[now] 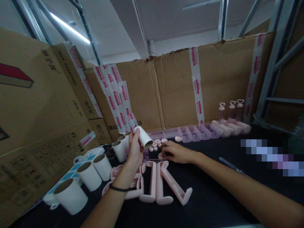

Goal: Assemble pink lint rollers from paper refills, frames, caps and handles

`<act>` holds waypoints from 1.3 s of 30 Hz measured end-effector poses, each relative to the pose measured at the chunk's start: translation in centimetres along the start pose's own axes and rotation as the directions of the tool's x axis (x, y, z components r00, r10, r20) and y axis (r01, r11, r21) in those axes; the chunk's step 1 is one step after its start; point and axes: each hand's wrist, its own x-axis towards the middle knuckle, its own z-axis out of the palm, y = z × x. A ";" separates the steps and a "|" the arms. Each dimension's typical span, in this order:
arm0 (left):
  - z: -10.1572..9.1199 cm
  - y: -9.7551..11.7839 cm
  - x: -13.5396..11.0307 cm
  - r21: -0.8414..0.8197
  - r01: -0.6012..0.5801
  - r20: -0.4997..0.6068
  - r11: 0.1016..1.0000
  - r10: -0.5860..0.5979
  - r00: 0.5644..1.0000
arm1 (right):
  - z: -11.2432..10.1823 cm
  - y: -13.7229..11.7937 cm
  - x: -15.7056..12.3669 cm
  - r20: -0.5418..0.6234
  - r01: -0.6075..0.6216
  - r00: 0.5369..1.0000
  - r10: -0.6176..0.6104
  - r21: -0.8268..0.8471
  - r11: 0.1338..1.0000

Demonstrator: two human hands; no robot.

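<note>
In my left hand [135,147] is a white cardboard tube [143,138], tilted with its open end toward the lower right. The fingers are wrapped round it, raised over the table. My right hand [174,152] is low over the black tabletop, fingers curled down at a pink round disc [161,155]; its fingertips are partly hidden. Just beyond lies a cluster of small pink round pieces [155,145]. Pink bracket-like holders [152,182] lie below both hands, several of them partly covered by my left forearm.
White cardboard tubes [89,175] stand in a line at the left beside a white and blue power strip [83,166]. Along the cardboard wall [175,91] runs a purple compartment tray [197,133]. Clear tubes with heart tops [232,109] stand behind pink cylinders [232,128]. A pen-like tool [230,164] lies right.
</note>
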 end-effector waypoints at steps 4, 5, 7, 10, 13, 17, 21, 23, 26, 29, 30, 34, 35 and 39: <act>-0.3 -0.2 0.0 0.011 -0.006 -0.013 1.000 0.006 1.000 | 0.4 0.6 -0.6 -0.043 -0.076 0.996 0.077 0.025 0.997; -0.4 -0.2 0.0 0.015 -0.007 -0.021 1.000 0.007 1.000 | 0.4 0.6 -0.7 -0.060 -0.088 0.994 0.090 0.032 0.996; -0.4 -0.3 0.1 0.021 -0.017 -0.033 1.000 0.018 0.999 | 0.1 0.3 -0.7 -0.107 -0.111 0.987 0.116 0.048 0.993; -0.3 -0.2 0.0 0.025 -0.041 -0.017 0.999 0.041 0.999 | -0.6 -0.5 -0.5 -0.195 -0.148 0.967 0.162 0.080 0.986; 0.0 -0.2 -0.3 0.045 -0.051 0.046 0.998 0.049 0.998 | -1.2 -1.5 -0.2 -0.304 -0.141 0.934 0.187 0.167 0.976; 0.2 -0.6 -0.4 0.114 -0.081 0.106 0.990 0.068 0.992 | -1.2 -2.4 0.3 -0.489 -0.018 0.844 0.222 0.388 0.921; 0.3 -1.0 -0.4 0.129 -0.076 0.114 0.989 0.062 0.992 | -0.5 -2.9 0.6 -0.594 0.012 0.748 0.297 0.460 0.888; 0.5 -1.0 -0.5 0.114 -0.076 0.125 0.991 0.062 0.990 | -0.2 -3.1 0.6 -0.621 -0.003 0.716 0.318 0.453 0.891; 0.7 -0.9 -0.8 0.090 -0.060 0.141 0.994 0.047 0.989 | -0.2 -3.5 0.6 -0.644 0.015 0.695 0.318 0.455 0.890; 0.8 -0.8 -1.0 0.066 -0.030 0.177 0.997 0.018 0.984 | -0.5 -3.9 0.5 -0.671 0.054 0.682 0.290 0.442 0.896; 0.8 -0.7 -1.1 0.059 -0.019 0.191 0.998 0.007 0.982 | -0.7 -4.1 0.5 -0.683 0.064 0.677 0.274 0.425 0.903; 1.0 -0.7 -1.4 0.027 0.028 0.206 0.999 -0.033 0.978 | -1.1 -4.2 0.2 -0.724 0.108 0.661 0.198 0.353 0.929; 1.0 -0.7 -1.4 0.020 0.043 0.204 0.999 -0.046 0.978 | -1.2 -4.2 0.1 -0.731 0.116 0.659 0.178 0.332 0.936; 1.0 -0.7 -1.5 -0.005 0.104 0.221 0.995 -0.100 0.970 | -1.0 -3.9 -0.1 -0.742 0.125 0.660 0.121 0.267 0.956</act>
